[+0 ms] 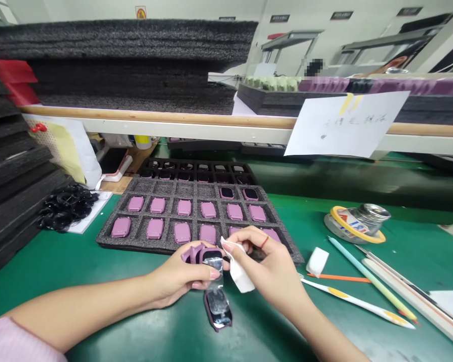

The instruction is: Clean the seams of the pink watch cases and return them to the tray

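Note:
My left hand [181, 276] is closed around a pink watch case [202, 254], held just above the green table [136, 311]. A clear film strip [215, 274] hangs from the case down to another watch body [218, 309] with a dark screen that lies on the table. My right hand [268, 269] pinches a small white cloth [238, 274] against the held case. Just behind my hands lies a dark foam tray [136, 241] whose cells hold several pink watch cases [156, 229].
A second dark tray [200, 171] sits behind the first. Black rings [66, 206] are piled at left beside stacked foam sheets [11, 181]. At right lie a white eraser-like block [317, 261], several pens [370, 281], a tape roll [357, 226] and a metal container [373, 213]. A paper note [347, 123] hangs from the shelf.

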A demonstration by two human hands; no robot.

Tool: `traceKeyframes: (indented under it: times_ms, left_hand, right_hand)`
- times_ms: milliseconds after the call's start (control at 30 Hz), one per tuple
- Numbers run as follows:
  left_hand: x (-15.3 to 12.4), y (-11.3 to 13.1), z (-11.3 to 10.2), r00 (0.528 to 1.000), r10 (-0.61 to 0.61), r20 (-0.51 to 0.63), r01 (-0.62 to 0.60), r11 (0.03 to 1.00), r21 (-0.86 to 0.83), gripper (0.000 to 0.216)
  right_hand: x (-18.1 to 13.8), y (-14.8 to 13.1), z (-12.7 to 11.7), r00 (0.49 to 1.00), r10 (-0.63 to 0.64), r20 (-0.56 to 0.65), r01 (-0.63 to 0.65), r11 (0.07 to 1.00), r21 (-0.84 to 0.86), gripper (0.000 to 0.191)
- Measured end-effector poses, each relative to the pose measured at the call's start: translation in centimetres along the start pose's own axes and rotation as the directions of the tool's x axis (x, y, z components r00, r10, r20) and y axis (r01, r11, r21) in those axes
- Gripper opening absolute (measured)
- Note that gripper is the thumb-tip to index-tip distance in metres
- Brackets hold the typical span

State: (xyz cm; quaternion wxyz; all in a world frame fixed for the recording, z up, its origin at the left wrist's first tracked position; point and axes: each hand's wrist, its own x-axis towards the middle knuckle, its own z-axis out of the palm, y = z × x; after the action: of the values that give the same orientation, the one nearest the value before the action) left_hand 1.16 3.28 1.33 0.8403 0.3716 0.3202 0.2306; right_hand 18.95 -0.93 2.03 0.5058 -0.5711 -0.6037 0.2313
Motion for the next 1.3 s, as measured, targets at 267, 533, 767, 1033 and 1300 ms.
traceKeyframes:
  times_ms: [267, 533, 767, 1033, 1300]
  left_hand:
    - [-0.9, 0.2, 0.0, 0.982, -0.062, 0.177, 0.074, 0.995, -0.065, 0.044]
    - [-0.7, 0.1, -0.1, 0.977, -0.065, 0.201, 0.080, 0.994, -0.069, 0.043]
    - [-0.7, 0.0, -0.2, 0.969, -0.051, 0.241, 0.087, 0.986, -0.141, 0.039]
    - [-0.2, -0.3, -0.1, 0.968, -0.065, 0.241, 0.143, 0.937, -0.320, 0.048]
    - [-0.5, -0.3, -0.1, 0.958, -0.025, 0.287, 0.120, 0.939, -0.321, 0.039]
  right_hand:
    - [0.1, -0.4, -0.7, 0.972, 0.230, 0.054, -0.232, 0.886, 0.401, 0.036]
    - [-0.8, -1.6, -0.3, 0.947, 0.317, 0.049, -0.308, 0.855, 0.418, 0.034]
    - [0.8, 0.1, -5.2, 0.884, 0.066, 0.462, 0.019, 0.984, -0.177, 0.021]
    - [0.0, -0.6, -4.7, 0.902, -0.309, 0.303, 0.372, 0.911, -0.179, 0.027]
    - [-2.6, -1.8, -1.3, 0.868, -0.491, 0.073, 0.496, 0.864, -0.087, 0.015]
